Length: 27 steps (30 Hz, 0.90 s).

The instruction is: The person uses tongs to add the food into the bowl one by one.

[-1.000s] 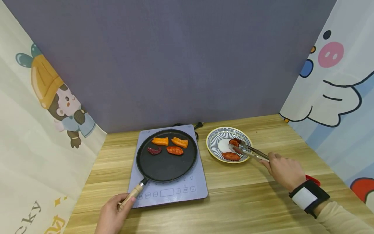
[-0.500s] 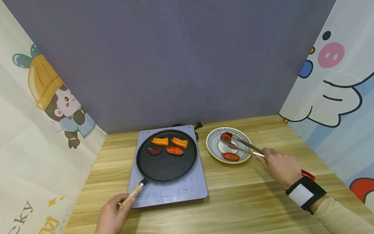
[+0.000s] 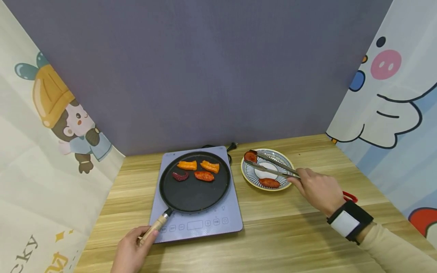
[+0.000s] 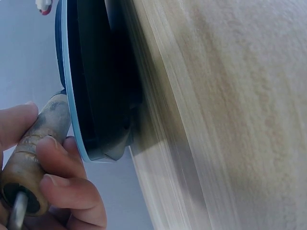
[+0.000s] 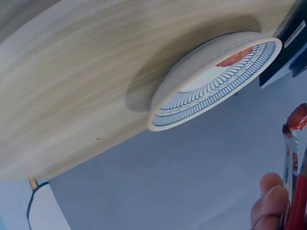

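My left hand (image 3: pixel 131 248) grips the wooden handle (image 4: pixel 41 132) of a black frying pan (image 3: pixel 194 195). Inside the pan lie two orange pieces (image 3: pixel 186 165), a purple-red octopus tentacle (image 3: pixel 180 176) and a reddish chicken wing (image 3: pixel 204 176). With my right hand (image 3: pixel 321 192) I hold metal tongs (image 3: pixel 276 173), whose red part (image 5: pixel 297 203) shows in the right wrist view. Pinched in their tips is a round red-brown piece of food (image 3: pixel 250 156), raised over the plate's left rim. A second reddish wing (image 3: pixel 269 183) lies on the patterned plate (image 3: pixel 252 180).
Beneath the pan sits a flat induction cooktop (image 3: pixel 232 223) with touch buttons along its front. A black power cord (image 3: pixel 232 146) runs behind it. The wooden table (image 3: pixel 290 235) ends at a grey back panel (image 3: pixel 218 76), with printed curtains (image 3: pixel 392 113) on both sides.
My right hand has moved left with the tongs, carrying the round piece from the plate's right part to above its left rim. The left hand and pan have stayed put.
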Each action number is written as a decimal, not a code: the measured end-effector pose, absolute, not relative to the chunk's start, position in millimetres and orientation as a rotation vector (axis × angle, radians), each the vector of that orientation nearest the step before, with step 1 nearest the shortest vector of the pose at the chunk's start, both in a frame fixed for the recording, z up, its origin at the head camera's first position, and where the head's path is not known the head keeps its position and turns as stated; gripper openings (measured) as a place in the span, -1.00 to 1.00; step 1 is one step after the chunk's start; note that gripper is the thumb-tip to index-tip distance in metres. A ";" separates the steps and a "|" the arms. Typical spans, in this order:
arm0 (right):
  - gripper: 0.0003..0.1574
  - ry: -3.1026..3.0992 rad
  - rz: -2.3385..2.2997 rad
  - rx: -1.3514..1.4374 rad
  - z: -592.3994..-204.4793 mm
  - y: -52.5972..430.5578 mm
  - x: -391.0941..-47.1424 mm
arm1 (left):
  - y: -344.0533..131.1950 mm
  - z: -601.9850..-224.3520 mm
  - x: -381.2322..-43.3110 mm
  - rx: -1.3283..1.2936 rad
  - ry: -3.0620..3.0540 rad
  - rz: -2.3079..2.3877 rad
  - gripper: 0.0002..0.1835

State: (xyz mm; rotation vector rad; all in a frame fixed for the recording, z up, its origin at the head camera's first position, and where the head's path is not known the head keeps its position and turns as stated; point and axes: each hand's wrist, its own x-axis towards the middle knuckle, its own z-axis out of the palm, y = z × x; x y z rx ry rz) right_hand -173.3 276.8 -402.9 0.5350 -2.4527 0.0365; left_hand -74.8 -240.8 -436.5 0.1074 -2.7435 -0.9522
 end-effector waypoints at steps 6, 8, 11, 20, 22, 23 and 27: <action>-0.52 -2.438 0.050 0.572 -401.2 266.3 -175.7 | -240.1 -435.1 -75.0 0.092 -2.739 -0.957 -0.73; -0.51 -2.419 0.060 0.589 -400.4 262.5 -176.7 | -240.0 -434.7 -74.8 0.088 -2.737 -0.960 -0.73; -0.49 -2.396 0.070 0.616 -399.1 255.9 -178.7 | -240.0 -434.8 -74.8 0.088 -2.731 -0.963 -0.74; -0.48 -2.355 0.078 0.708 -397.3 227.8 -185.8 | -240.8 -437.3 -74.6 0.093 -2.714 -0.953 -0.76; -0.48 -2.354 0.085 0.722 -397.9 221.2 -186.4 | -240.4 -437.6 -74.0 0.102 -2.714 -0.957 -0.77; -0.48 -2.352 0.089 0.729 -398.4 218.0 -186.6 | -240.2 -437.5 -73.8 0.106 -2.718 -0.956 -0.76; -0.52 -2.342 0.111 0.746 -402.6 206.1 -187.1 | -240.0 -437.1 -73.6 0.118 -2.736 -0.956 -0.74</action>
